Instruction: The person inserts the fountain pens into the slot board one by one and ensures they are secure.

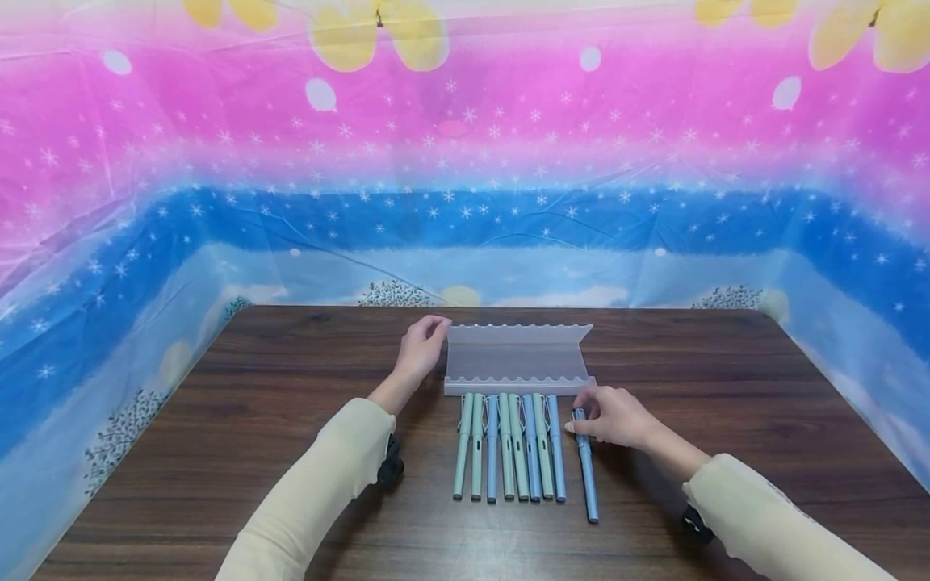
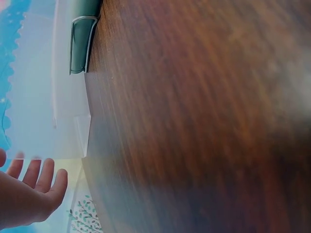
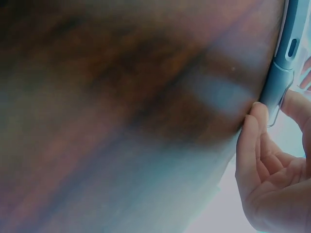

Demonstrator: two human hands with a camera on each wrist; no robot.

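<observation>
A translucent plastic pen case [image 1: 516, 359] with scalloped edges stands unfolded toward the table's far side. At its back left corner, my left hand [image 1: 423, 349] pinches the upright panel's edge; in the left wrist view its fingers reach the panel's end. My right hand [image 1: 617, 415] pinches a blue metallic pen [image 1: 587, 468] by its capped end between thumb and fingers, right of the row. The right wrist view shows the pen's clip and the slot in its barrel. Several green pens [image 1: 506, 452] and blue pens [image 1: 533, 452] lie side by side in front of the case, caps toward it.
The dark wood-grain table [image 1: 291, 484] carries everything. A patterned pink and blue cloth [image 1: 465, 218] hangs around its back and sides. Black wrist cameras [image 1: 390, 461] sit under both cream sleeves.
</observation>
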